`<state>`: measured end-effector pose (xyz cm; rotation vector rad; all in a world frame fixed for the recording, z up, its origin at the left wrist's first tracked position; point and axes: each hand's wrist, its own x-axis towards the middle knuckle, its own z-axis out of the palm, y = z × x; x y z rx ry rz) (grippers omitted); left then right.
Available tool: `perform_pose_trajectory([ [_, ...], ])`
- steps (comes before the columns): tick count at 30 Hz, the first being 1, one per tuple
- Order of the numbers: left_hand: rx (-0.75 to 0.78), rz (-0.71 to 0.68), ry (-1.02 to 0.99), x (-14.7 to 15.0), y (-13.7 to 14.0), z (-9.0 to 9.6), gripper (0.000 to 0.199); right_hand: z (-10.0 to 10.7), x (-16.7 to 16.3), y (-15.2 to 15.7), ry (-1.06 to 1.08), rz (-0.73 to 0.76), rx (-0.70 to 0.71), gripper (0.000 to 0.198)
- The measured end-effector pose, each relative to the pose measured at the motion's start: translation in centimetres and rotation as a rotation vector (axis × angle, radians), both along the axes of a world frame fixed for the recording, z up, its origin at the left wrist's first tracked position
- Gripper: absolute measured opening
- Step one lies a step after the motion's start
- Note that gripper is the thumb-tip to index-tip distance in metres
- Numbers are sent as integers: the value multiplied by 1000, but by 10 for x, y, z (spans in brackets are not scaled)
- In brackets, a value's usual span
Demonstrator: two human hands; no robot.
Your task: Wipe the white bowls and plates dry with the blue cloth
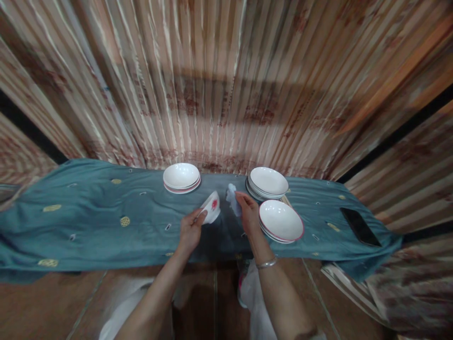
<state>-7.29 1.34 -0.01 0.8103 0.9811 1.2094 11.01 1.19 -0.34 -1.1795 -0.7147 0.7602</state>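
Observation:
My left hand [191, 230] grips a white bowl [212, 208] by its edge, tilted on its side above the table. A red mark shows on the bowl's surface. In my right hand [248, 210] is a crumpled, pale white cloth [232, 198], pinched between the fingers a little to the right of the bowl and apart from it. Close to my right hand is a stack of white dishes with red rims [281, 220]. Behind that stands another stack of white dishes with dark rims [269, 181].
A smaller stack of white dishes [181, 176] sits at the back, left of centre. A black phone [360, 226] lies at the right end of the table. Green patterned cloth [106, 236] covers the table, and striped curtains [212, 94] hang behind it.

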Motion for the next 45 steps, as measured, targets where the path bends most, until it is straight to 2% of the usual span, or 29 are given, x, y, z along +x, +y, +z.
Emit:
perform_pose_trajectory([
  [4,-57,43,-152,0,0,6,34,1,-10,3,-84,-11,57,45],
  [7,-115,-15,-273,1,-2,7,43,5,-17,3,-183,0,91,46],
  [12,-210,-119,-322,4,-5,2,35,18,-30,-8,-535,18,144,39],
  [15,-187,-99,-327,5,-4,-3,27,24,-45,-19,-805,128,193,35],
  [19,-137,-59,-340,7,-1,-7,23,27,-64,-28,-1143,281,125,35],
  [23,-143,-46,-353,10,1,-8,29,25,-70,-27,-1284,246,83,37],
  [28,-172,-23,-397,11,0,-8,26,20,-64,-20,-1292,180,98,36],
  [33,-177,6,-379,11,-2,-8,19,17,-56,-11,-1200,106,104,34],
  [40,-176,-21,-430,10,-2,-8,25,11,-36,5,-973,156,137,37],
  [45,-243,-19,-417,7,-2,-6,23,-1,-26,10,-753,154,103,38],
])
